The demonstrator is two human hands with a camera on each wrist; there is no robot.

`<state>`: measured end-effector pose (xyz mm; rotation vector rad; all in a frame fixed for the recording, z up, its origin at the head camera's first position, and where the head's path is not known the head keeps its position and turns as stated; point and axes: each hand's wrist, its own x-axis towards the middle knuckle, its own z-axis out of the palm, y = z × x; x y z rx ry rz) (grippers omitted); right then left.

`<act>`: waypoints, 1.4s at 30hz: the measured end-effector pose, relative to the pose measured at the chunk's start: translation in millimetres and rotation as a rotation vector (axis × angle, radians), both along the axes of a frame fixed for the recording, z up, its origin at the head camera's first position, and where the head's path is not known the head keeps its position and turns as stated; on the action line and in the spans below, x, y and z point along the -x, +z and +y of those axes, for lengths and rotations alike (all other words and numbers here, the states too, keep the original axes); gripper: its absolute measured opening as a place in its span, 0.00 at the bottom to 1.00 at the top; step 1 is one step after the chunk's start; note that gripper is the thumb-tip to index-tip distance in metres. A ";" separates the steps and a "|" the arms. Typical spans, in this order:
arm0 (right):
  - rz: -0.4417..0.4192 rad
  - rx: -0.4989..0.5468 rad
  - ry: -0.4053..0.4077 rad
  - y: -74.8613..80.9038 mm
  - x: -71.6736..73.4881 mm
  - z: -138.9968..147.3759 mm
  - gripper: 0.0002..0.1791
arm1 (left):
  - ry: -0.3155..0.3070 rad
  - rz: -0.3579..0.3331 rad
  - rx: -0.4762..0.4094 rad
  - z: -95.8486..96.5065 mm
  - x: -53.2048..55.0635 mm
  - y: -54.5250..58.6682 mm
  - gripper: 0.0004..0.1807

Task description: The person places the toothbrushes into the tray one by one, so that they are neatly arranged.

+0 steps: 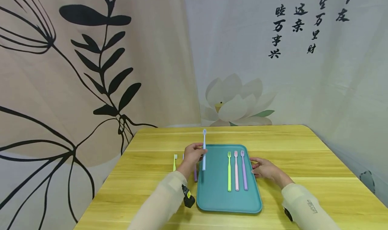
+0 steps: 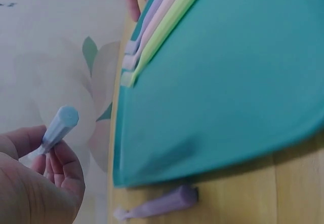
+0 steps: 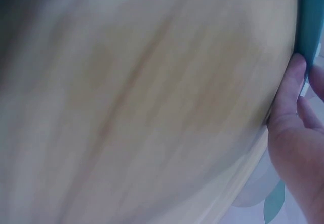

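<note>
My left hand (image 1: 194, 154) pinches a light blue toothbrush (image 1: 204, 156) between thumb and fingers, head up, over the left edge of the teal tray (image 1: 215, 189). In the left wrist view the brush's handle end (image 2: 68, 116) points toward the camera. A green toothbrush (image 1: 229, 172), a pink toothbrush (image 1: 236, 172) and a purple toothbrush (image 1: 244, 172) lie side by side on the tray's right half, heads away from me. My right hand (image 1: 266, 169) rests at the tray's right rim, its fingers fairly straight and touching the edge (image 3: 308, 26).
Left of the tray, partly hidden behind my left hand and arm, another green toothbrush (image 1: 174, 161) and a dark purple toothbrush (image 1: 195, 174) lie on the wooden table (image 1: 136, 186). A printed curtain (image 1: 157, 55) hangs behind the table's far edge.
</note>
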<state>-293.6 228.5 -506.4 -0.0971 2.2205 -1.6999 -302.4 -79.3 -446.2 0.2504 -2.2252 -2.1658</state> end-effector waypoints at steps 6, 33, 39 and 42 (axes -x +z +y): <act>0.007 -0.002 0.013 1.4 -0.1 -1.0 0.36 | -0.017 -0.006 -0.007 9.9 -3.8 -2.5 0.17; -0.013 0.028 -0.005 1.7 -0.3 -2.5 0.36 | -0.066 -0.025 0.067 44.3 -21.1 -29.1 0.16; -0.012 0.025 0.001 2.0 0.1 -2.3 0.36 | -0.049 -0.031 0.086 49.2 -23.2 -36.1 0.14; -0.006 0.025 0.005 1.1 0.4 -2.0 0.36 | -0.028 -0.029 0.109 51.6 -24.1 -38.5 0.14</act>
